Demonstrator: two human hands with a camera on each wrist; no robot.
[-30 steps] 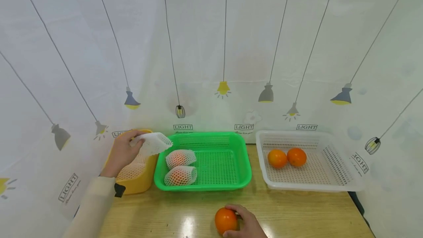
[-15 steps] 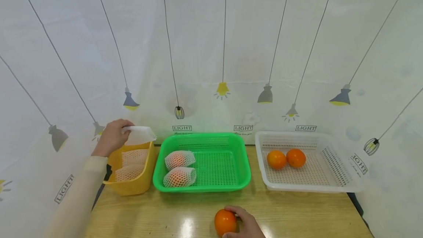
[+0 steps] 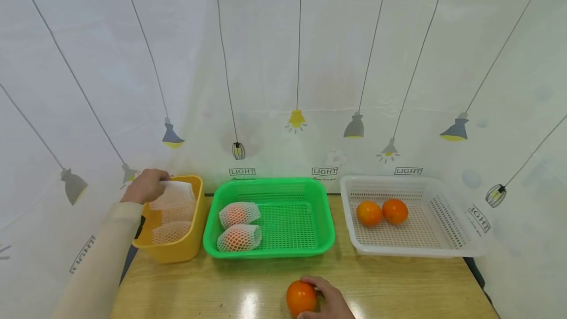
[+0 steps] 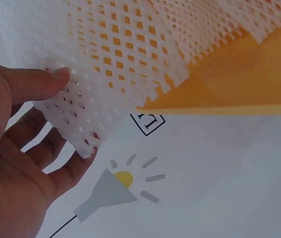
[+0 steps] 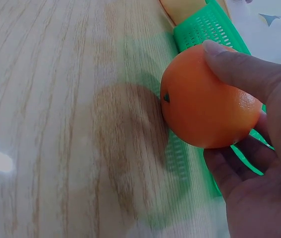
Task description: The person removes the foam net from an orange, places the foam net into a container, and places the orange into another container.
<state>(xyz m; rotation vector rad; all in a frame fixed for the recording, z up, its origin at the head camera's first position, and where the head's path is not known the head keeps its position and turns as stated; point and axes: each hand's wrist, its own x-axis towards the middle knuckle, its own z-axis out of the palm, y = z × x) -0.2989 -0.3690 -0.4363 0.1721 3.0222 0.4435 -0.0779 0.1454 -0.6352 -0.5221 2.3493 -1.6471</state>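
Observation:
My left hand (image 3: 148, 186) pinches a white foam net sleeve (image 4: 81, 79) between thumb and fingers, at the back left of a yellow bin (image 3: 177, 251). More foam net sleeves (image 3: 172, 232) lie inside that bin. Down at the front of the table, my right hand (image 3: 330, 300) grips an orange (image 3: 300, 299), thumb on one side and fingers on the other. Its small green stem end shows in the right wrist view. Two oranges wrapped in foam nets, one nearer (image 3: 239, 238) and one farther (image 3: 239, 214), lie at the left of a green basket (image 3: 267, 254).
A white basket (image 3: 416, 250) at the right holds two bare oranges, one left (image 3: 369, 213) and one right (image 3: 395, 210). Wooden tabletop (image 3: 398, 284) runs along the front. A pale wall covering (image 3: 266, 63) with printed lamps rises directly behind the baskets.
My left hand has moved left with the foam net sleeve, from beside the green basket to the yellow bin, then lowered it. The right hand keeps its grip on the orange in place.

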